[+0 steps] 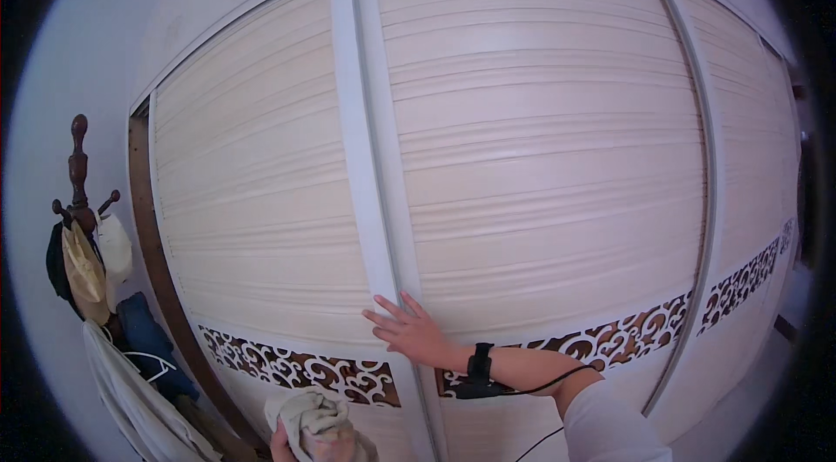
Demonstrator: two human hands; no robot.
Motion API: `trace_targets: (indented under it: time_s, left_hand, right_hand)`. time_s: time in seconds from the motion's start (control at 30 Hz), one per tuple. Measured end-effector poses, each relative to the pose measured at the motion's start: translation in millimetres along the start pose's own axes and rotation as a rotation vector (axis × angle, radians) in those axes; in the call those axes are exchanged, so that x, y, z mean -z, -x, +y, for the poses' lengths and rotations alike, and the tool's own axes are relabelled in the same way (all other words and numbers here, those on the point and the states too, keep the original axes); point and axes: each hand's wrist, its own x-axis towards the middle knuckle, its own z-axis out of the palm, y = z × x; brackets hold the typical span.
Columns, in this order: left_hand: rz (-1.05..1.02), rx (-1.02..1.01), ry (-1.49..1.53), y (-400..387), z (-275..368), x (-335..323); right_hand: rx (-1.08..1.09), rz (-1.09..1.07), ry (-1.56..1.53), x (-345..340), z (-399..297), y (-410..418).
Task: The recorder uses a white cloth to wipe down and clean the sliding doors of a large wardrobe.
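Note:
My right hand [415,334] lies with its fingers spread on the white upright frame [366,168] between two sliding wardrobe doors. A black strap and a cable are on that wrist. At the bottom edge, my left hand [281,442] holds a crumpled pale cloth [313,413], which hides part of the hand. The cloth is in front of the lower part of the left door [261,201], just below its scrollwork band [294,367]. The right door [542,135] has ribbed cream panelling like the left one.
On the left, a dark wooden coat stand [78,168] carries hats [85,259] and hanging clothes [140,390], close to the wardrobe's brown side edge [153,201]. Another ribbed door [744,135] continues at the right. A black cable [548,387] trails from my right wrist past the elbow.

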Motion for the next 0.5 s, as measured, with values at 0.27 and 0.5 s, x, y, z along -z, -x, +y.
trace_targets:
  time_s: [0.27,0.5]
  left_hand:
    - [-0.248,-0.098,-0.105,-27.8,27.0,-83.9]
    - [-0.331,-0.230,-0.234,-58.9,-1.6,-217.4]
  right_hand:
    - [0.071,-0.043,-0.085,5.0,-1.5,-12.9]
    - [-0.298,0.600,-1.174,87.9,55.8,33.1]
